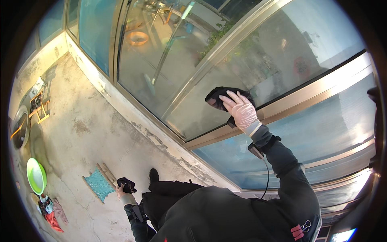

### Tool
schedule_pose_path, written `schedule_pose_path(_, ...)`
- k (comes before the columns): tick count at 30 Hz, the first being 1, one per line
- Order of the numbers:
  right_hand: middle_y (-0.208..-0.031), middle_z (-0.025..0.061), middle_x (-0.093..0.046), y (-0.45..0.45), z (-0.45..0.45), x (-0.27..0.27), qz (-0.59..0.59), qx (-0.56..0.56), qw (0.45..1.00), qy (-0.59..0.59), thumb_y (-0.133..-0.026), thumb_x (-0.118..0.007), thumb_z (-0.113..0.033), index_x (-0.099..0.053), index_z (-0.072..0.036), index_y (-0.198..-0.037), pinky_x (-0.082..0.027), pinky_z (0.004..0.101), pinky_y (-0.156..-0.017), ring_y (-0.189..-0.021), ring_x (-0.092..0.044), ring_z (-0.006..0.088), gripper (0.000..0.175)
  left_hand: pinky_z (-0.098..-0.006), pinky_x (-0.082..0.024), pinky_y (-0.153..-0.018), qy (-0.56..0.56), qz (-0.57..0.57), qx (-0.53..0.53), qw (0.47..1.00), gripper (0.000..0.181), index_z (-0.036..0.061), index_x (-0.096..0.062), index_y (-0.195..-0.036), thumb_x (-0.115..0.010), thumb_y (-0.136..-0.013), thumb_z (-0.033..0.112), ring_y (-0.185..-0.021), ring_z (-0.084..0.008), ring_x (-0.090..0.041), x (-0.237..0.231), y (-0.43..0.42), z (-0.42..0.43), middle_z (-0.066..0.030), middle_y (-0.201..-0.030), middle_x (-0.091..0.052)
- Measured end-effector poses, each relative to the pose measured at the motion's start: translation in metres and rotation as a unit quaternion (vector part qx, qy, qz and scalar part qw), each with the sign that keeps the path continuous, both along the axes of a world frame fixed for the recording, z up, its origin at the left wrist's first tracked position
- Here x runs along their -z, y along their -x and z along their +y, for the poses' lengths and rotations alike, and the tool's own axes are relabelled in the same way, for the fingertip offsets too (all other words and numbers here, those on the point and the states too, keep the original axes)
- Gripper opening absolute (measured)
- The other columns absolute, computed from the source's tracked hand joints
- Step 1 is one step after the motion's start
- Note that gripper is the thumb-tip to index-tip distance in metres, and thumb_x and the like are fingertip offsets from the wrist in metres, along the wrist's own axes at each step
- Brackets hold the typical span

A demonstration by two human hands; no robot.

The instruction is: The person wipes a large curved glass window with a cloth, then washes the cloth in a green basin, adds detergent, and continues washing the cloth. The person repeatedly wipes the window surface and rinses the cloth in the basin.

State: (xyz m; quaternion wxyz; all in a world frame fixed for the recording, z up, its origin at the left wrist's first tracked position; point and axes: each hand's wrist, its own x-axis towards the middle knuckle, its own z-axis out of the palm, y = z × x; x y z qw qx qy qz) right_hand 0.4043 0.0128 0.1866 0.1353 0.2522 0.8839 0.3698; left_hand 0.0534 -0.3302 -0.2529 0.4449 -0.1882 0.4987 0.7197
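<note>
My right hand [242,112], in a thin translucent glove, presses a black cloth [216,101] against the glass pane [187,118] of a metal-framed window. Its fingers lie spread over the cloth close to the lower metal rail [302,93], and part of the cloth hangs below the palm. Low at my side, my left hand [121,193] grips a bunched dark cloth [127,185]. That hand also seems gloved. Beyond it stands a folding stool with a teal woven seat [99,185]; whether they touch I cannot tell.
A painted ledge [145,130] runs under the window. On the concrete floor [99,133] are a green basin [37,176], crumpled clothes [53,217], a metal basin [21,128] and a wooden folding stool [37,106]. A long-handled tool [164,54] shows in the glass.
</note>
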Motion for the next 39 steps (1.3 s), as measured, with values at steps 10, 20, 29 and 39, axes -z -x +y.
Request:
schedule_pose_path(10,-0.149,0.0013,-0.046,0.034,0.006,-0.084,0.156,0.121,0.963,-0.185,-0.079,-0.059,-0.016,-0.059,-0.015,-0.132,-0.03,0.0481,-0.115,-0.141,-0.037,0.0278,0.054,-0.0331,-0.055,-0.066,-0.09,-0.006,0.135,0.987,0.021,0.0018,-0.063,-0.105,-0.051,-0.088,0.002,-0.071,-0.0219,-0.066,-0.064,0.003,0.159,-0.0094,-0.087,-0.067)
schedule_pose_path(20,-0.148,0.013,-0.045,0.051,0.014,-0.289,0.316,0.089,0.868,-0.372,-0.078,-0.061,-0.003,-0.055,-0.005,-0.13,-0.028,0.0473,-0.115,-0.137,-0.038,0.0383,0.053,-0.0412,-0.059,-0.073,-0.037,-0.038,0.36,0.931,0.021,0.0045,-0.06,-0.11,-0.052,-0.091,0.003,-0.076,-0.0278,-0.067,-0.037,0.08,0.224,-0.0118,-0.091,-0.066)
schedule_pose_path(29,-0.149,0.0085,-0.041,0.068,-0.025,-0.203,-0.015,0.222,0.973,-0.06,-0.081,-0.057,-0.018,-0.047,-0.012,-0.141,-0.029,0.0499,-0.118,-0.142,-0.035,0.0315,0.061,-0.0374,-0.058,-0.07,-0.205,0.021,0.394,0.896,0.021,0.0029,-0.063,-0.109,-0.053,-0.09,0.004,-0.075,-0.0251,-0.066,-0.164,0.087,0.341,-0.0103,-0.09,-0.067)
schedule_pose_path(39,-0.114,0.0183,-0.063,0.027,0.002,-0.575,0.396,0.045,0.705,-0.586,-0.08,-0.074,-0.009,-0.054,-0.004,-0.114,-0.048,0.0394,-0.091,-0.11,-0.059,0.0377,0.039,-0.0332,-0.056,-0.067,-0.308,0.048,0.356,0.881,0.022,0.0012,-0.066,-0.108,-0.054,-0.089,0.004,-0.074,-0.0221,-0.065,-0.222,0.068,0.399,-0.0087,-0.088,-0.068)
